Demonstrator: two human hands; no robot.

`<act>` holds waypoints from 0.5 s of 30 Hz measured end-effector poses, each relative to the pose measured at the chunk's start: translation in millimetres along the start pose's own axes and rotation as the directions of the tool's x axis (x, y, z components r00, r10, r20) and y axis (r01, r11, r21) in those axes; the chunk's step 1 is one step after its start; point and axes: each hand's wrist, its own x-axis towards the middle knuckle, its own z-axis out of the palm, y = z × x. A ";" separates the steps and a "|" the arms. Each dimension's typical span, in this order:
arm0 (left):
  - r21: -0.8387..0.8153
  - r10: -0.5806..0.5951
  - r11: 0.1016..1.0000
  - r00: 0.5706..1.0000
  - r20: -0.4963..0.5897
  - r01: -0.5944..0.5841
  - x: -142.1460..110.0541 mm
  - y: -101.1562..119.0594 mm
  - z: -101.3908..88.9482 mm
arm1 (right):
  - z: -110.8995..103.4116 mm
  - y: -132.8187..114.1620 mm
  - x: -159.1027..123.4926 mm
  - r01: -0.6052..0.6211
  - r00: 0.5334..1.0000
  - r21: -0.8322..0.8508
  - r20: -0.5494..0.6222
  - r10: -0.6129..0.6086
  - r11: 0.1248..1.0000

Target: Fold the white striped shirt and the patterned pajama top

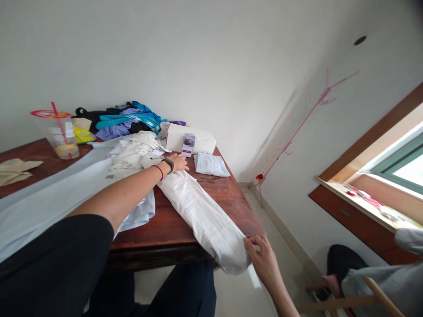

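A long white pinstriped garment (201,213) lies stretched diagonally across the dark wooden table (228,193), its near end hanging over the table's corner. My left hand (177,162), with a dark watch and a red string on the wrist, rests flat on the garment's far end, fingers extended. My right hand (261,255) pinches the near end of the garment at the table's front corner. A folded light blue cloth (210,164) lies just right of my left hand.
A white box (190,137) stands behind my left hand. A heap of blue, purple and black clothes (128,119) sits at the back, a plastic cup with a red straw (61,134) at left. Pale clothes (49,193) cover the table's left. A pink coat rack (297,127) leans on the wall.
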 end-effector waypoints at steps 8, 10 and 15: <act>-0.010 -0.019 1.000 0.996 -0.082 0.019 -14.6 16.9 -6.8 | 1.4 12.9 -1.1 -0.103 0.991 0.157 0.104 0.087 0.982; -0.045 0.051 0.998 0.997 -0.059 -0.053 -26.0 26.7 -11.3 | 3.6 16.4 -0.3 -0.140 0.983 0.268 0.157 0.100 0.953; -0.094 0.133 0.988 0.984 0.121 -0.122 -71.8 29.5 0.1 | 6.5 19.2 2.5 -0.232 0.960 0.399 0.241 0.142 0.887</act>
